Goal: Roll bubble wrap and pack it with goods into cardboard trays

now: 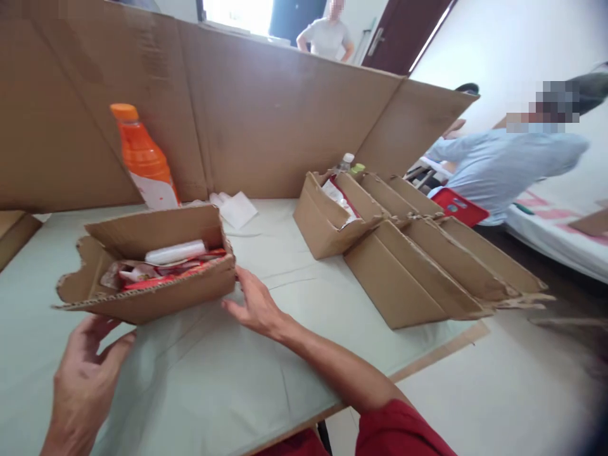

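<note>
A small open cardboard box point(185, 296) is between my hands on the left of the table. Inside lie red packets point(166, 278) and a white, plastic-looking roll point(175, 252). My left hand point(88, 367) has its fingers curled at the box's lower left edge, fingertips hidden behind it, the thumb apart in front. At the right end, my right hand point(256, 304) bears its fingers against the box wall, with the thumb held off near the lower edge. An orange bottle point(147, 158) with a white label stands just behind the box.
Several cardboard compartments point(380, 272) stand on the right; one holds a red and white packet point(339, 199). White tissue point(239, 210) lies at the back. A tall cardboard screen point(285, 114) borders the table point(213, 386). One person point(503, 164) sits at right; another point(325, 38) stands beyond.
</note>
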A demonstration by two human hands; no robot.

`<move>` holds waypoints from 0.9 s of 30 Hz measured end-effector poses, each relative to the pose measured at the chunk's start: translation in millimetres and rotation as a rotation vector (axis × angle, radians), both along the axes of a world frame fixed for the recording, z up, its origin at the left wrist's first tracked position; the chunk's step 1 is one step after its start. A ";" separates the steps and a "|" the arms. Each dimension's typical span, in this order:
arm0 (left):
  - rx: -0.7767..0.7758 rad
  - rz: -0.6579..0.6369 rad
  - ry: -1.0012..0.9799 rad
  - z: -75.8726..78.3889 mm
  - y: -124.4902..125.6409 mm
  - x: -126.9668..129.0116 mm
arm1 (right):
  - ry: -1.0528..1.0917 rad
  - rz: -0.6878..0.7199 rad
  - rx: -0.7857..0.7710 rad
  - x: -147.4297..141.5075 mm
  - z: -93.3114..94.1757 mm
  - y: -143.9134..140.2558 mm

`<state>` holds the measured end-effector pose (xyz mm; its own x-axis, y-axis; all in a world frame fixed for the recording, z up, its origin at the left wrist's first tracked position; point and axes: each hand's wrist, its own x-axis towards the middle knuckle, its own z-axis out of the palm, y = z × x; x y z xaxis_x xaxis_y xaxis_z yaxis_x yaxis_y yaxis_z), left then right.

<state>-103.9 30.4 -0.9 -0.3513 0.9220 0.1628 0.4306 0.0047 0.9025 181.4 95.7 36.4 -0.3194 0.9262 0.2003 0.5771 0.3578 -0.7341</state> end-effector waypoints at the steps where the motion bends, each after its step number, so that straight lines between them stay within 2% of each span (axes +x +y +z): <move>1: -0.047 -0.024 -0.068 0.4 -5.1 13.3 | 0.013 -0.055 0.029 18.1 -1.9 -18.4; 4: -0.200 -0.144 -0.281 3.7 -15.4 62.8 | 0.012 -0.257 0.111 78.9 -12.2 -81.9; 8: -0.270 -0.477 -0.420 9.5 -6.3 145.6 | -0.066 -0.670 0.187 146.3 -30.5 -170.6; 10: -0.266 -0.688 -0.503 12.1 4.8 191.5 | -0.044 -0.885 0.167 166.1 -40.6 -207.1; 11: -0.246 -0.754 -0.546 13.0 9.5 214.1 | -0.016 -0.958 0.146 172.2 -46.0 -221.7; 13: -0.228 -0.783 -0.597 12.8 13.4 255.4 | 0.057 -1.016 0.113 177.8 -57.6 -242.7; 16: -0.262 -0.819 -0.597 6.9 3.1 299.6 | 0.155 -1.008 0.120 176.1 -74.7 -255.4; 21: -0.283 -0.961 -0.549 -9.4 -17.2 331.1 | 0.189 -0.971 0.116 174.8 -86.1 -247.0; 27: -0.226 -1.091 -0.479 -22.1 7.1 354.4 | 0.175 -0.821 0.143 183.0 -79.0 -230.2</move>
<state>250.5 37.5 -23.0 0.6472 0.7619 0.0261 -0.0706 0.0258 0.9972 364.4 -134.5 -42.6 0.4891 0.8125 0.3172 0.5769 -0.0285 -0.8163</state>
